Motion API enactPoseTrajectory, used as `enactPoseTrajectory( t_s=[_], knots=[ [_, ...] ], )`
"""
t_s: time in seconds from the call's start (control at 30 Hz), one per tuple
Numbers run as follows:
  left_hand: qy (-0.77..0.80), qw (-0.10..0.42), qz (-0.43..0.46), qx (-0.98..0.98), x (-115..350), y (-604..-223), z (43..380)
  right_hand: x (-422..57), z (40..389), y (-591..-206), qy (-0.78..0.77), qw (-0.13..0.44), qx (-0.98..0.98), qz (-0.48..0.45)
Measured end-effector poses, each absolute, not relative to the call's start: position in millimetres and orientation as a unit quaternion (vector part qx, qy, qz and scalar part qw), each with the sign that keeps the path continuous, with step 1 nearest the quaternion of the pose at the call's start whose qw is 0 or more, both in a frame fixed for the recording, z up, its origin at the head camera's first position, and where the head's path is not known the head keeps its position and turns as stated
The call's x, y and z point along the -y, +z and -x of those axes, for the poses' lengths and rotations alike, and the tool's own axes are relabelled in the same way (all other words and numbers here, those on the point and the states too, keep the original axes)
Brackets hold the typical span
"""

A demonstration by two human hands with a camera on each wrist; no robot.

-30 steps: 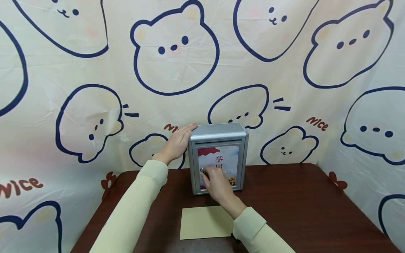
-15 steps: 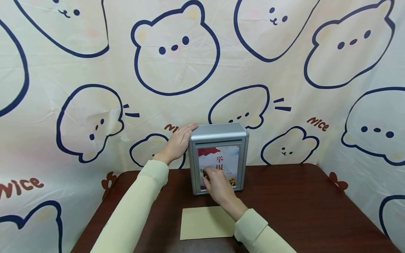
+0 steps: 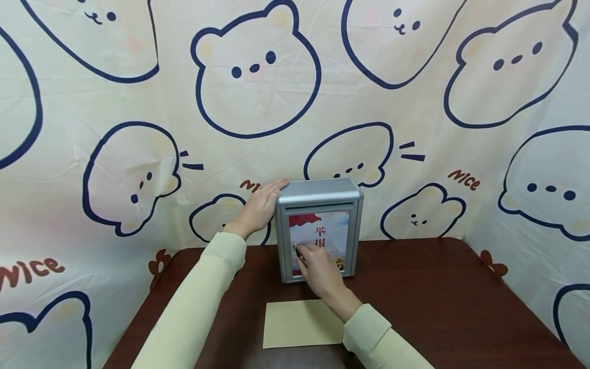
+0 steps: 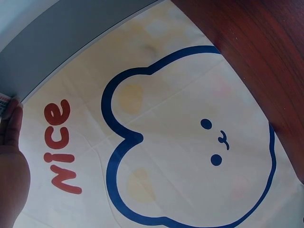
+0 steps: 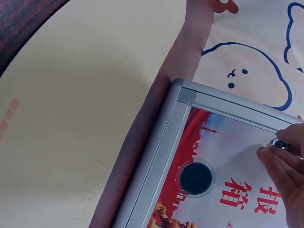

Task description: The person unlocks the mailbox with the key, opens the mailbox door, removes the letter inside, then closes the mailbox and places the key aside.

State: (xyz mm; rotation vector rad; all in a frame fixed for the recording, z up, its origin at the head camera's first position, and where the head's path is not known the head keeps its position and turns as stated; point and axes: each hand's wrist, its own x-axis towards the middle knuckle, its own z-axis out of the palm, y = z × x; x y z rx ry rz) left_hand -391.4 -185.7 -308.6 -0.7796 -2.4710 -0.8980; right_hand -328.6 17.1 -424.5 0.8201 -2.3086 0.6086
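Note:
A silver-grey metal report box [image 3: 320,187] with a printed front panel stands upright on the table. My left hand [image 3: 255,210] rests on its upper left edge with fingers extended; in the left wrist view that hand [image 4: 13,175] shows at the left border, against the grey side of the box. At the left of the panel, my right hand [image 3: 318,266] pinches a small key, mostly hidden by the fingers, at the chrome lock [image 5: 279,143]. In front of the box a yellowish paper envelope [image 3: 299,325] lies flat, its right part under my right forearm.
A dark reddish-brown table [image 3: 415,297] carries everything. Behind it hangs a cream cloth [image 3: 258,102] printed with blue-outlined bears. A black round spot [image 5: 195,178] with a clear ring sits on the panel.
My right hand has shifted very slightly at the lock, uncovering a little more of the printed lettering. The left hand, the box and the envelope have stayed in place.

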Motion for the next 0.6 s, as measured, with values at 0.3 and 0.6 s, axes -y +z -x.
enactPoseTrajectory(
  t_s=[0.3, 0.6],
  knots=[
    [-0.316, 0.203, 0.278, 0.884, 184.9, -306.2, 391.0, -16.7, 331.2, -424.7, 0.140, 0.340, 0.871, -0.325],
    [-0.318, 0.192, 0.273, 0.887, 185.4, -306.4, 389.4, -17.3, 330.2, -425.7, 0.009, 0.350, 0.877, -0.330]
  ],
)
